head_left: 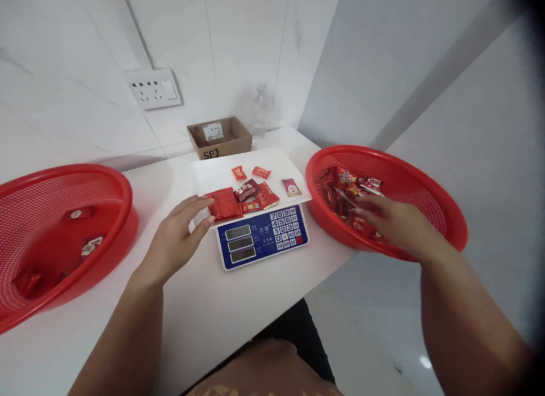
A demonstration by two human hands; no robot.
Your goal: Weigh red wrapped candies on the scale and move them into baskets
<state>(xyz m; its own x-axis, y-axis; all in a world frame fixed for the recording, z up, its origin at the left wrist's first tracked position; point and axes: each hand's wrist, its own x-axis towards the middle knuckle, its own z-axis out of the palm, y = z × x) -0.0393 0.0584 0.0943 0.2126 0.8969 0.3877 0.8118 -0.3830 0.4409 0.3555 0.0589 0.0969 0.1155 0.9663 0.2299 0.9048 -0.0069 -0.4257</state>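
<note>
My left hand (182, 228) is at the left side of the scale, thumb and fingers apart, with the fingertips at the edge of a large red packet (225, 204). That packet lies on the white weighing tray (204, 177) beside several small wrapped snacks (266, 196). A dark pink packet (292, 187) sits apart on the tray's right. Over the right red basket (434, 206), my right hand (383, 217) reaches in with fingers extended and spread, slightly blurred. Beneath its fingertips are mixed red-wrapped snacks (340, 180); no held piece can be made out.
The scale's blue keypad panel (264, 237) faces me. Another red basket (121, 231) at the left holds a few red packets. Behind the scale stand a cardboard box (225, 149) and a clear plastic bottle (259, 112). A socket panel (153, 89) is on the wall.
</note>
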